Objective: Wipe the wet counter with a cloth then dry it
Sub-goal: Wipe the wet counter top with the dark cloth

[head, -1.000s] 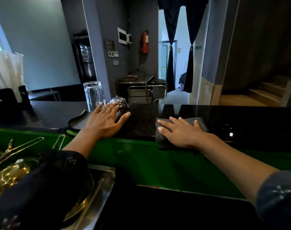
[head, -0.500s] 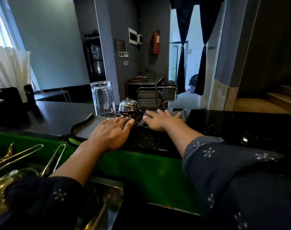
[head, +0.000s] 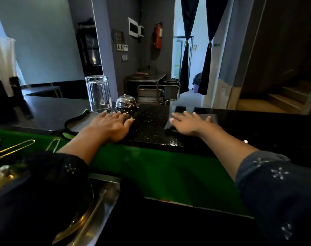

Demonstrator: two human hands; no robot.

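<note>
A black speckled counter point(head: 151, 125) runs across the middle of the view, with a green front face below it. My right hand point(head: 190, 123) lies flat, fingers straight, pressing a dark grey cloth point(head: 213, 117) onto the counter; most of the cloth is hidden under the hand. My left hand point(head: 112, 125) rests flat on the counter's near edge, partly on a dark mat point(head: 78, 121), and holds nothing.
An upturned clear glass point(head: 98, 94) and a chrome desk bell point(head: 125, 102) stand just beyond my left hand. A metal sink point(head: 101, 190) with gold utensils point(head: 11, 150) sits low at the left. Stairs rise at the far right.
My right hand slid the cloth from the counter's near edge to the far side by the bell, then to the right. My left hand stayed in place.
</note>
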